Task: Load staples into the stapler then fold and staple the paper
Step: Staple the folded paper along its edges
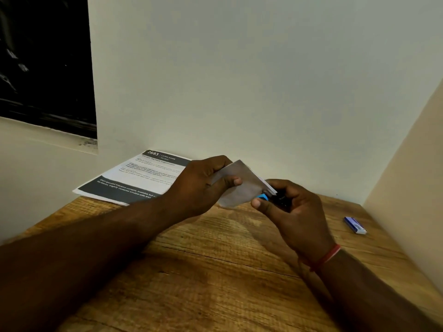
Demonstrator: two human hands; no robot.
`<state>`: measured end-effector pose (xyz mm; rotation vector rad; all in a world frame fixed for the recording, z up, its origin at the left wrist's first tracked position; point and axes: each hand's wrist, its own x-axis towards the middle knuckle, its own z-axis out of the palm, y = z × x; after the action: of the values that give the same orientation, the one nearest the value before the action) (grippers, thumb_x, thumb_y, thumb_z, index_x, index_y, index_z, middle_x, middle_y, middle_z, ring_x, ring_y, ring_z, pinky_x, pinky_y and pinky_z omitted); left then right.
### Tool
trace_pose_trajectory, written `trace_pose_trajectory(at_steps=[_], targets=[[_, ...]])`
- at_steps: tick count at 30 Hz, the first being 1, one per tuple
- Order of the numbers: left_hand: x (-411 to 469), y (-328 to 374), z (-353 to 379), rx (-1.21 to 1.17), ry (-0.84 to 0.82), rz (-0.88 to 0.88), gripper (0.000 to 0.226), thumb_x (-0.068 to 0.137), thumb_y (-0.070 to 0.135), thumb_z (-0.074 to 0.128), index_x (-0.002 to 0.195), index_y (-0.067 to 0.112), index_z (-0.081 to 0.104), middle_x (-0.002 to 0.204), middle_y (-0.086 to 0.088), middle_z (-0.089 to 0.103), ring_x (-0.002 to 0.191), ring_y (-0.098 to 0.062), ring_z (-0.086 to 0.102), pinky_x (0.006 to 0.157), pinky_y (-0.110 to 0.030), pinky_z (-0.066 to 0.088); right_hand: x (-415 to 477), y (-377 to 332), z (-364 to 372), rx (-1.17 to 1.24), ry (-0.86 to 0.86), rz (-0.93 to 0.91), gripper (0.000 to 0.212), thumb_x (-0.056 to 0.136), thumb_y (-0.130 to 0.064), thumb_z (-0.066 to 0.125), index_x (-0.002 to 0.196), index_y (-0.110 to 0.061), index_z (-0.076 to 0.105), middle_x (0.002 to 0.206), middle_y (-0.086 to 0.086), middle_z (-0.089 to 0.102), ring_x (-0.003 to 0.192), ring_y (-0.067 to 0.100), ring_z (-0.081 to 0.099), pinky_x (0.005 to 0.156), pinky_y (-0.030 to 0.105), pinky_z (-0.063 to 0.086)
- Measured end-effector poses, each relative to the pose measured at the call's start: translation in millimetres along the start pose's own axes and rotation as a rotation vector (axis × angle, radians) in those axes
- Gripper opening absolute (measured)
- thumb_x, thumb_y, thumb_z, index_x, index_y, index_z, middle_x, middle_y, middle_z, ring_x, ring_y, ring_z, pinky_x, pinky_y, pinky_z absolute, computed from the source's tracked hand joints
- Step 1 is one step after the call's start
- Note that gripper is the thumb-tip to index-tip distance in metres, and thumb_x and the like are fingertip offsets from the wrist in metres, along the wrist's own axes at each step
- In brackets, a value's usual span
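Observation:
My left hand (pixel 203 183) pinches a small folded white paper (pixel 239 185) between thumb and fingers, held above the wooden table (pixel 203 271). My right hand (pixel 290 212) grips a small stapler (pixel 271 197) with a blue front and a black body. The paper's right corner sits in the stapler's mouth. My fingers hide most of the stapler. A red thread band circles my right wrist.
A printed sheet (pixel 136 178) with dark header bands lies at the table's far left against the wall. A blue and white staple box (pixel 355 225) lies at the right, near the side wall. Walls close the table at the back and right.

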<state>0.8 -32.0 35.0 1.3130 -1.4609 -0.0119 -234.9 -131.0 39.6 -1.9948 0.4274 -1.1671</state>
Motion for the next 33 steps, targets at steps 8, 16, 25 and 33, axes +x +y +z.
trace_pose_trajectory(at_steps=[8,16,25,33], targets=[[-1.4,-1.2,-0.1,0.013,-0.030,0.000,0.020,0.100,0.046,0.076,0.097,0.026,0.077,0.088,0.006,0.076,0.080,-0.020,0.070,0.063,-0.034,0.050,1.2,0.5,-0.5,-0.049,0.004,-0.070,0.039,0.077,-0.041,0.095,0.115,-0.037,0.084,0.109,-0.014,0.086,0.101,0.013,0.082,0.086,0.033,0.069],[-2.4,10.6,-0.5,0.097,-0.160,0.132,0.011,0.102,0.035,0.078,0.108,0.031,0.087,0.098,0.017,0.083,0.096,-0.007,0.077,0.082,-0.034,0.057,-0.3,-0.3,-2.4,-0.255,0.018,-0.223,0.053,0.074,-0.055,0.093,0.118,-0.026,0.086,0.108,-0.010,0.082,0.101,0.013,0.076,0.081,0.028,0.061],[-1.1,19.1,-3.0,0.211,-0.109,0.216,0.022,0.100,0.049,0.077,0.105,0.032,0.090,0.087,0.006,0.083,0.084,-0.015,0.076,0.065,-0.039,0.055,1.0,-7.2,-6.2,-0.362,-0.001,-0.342,0.053,0.082,-0.062,0.087,0.122,-0.028,0.081,0.109,-0.019,0.077,0.099,0.009,0.072,0.076,0.030,0.060],[-0.3,16.3,-2.6,0.169,-0.152,0.167,0.025,0.101,0.049,0.079,0.108,0.028,0.090,0.089,0.008,0.084,0.084,-0.014,0.078,0.066,-0.041,0.057,-2.7,-7.6,-4.6,-0.239,0.050,-0.244,0.049,0.080,-0.049,0.091,0.118,-0.020,0.085,0.110,-0.004,0.083,0.104,0.013,0.078,0.084,0.036,0.066]])
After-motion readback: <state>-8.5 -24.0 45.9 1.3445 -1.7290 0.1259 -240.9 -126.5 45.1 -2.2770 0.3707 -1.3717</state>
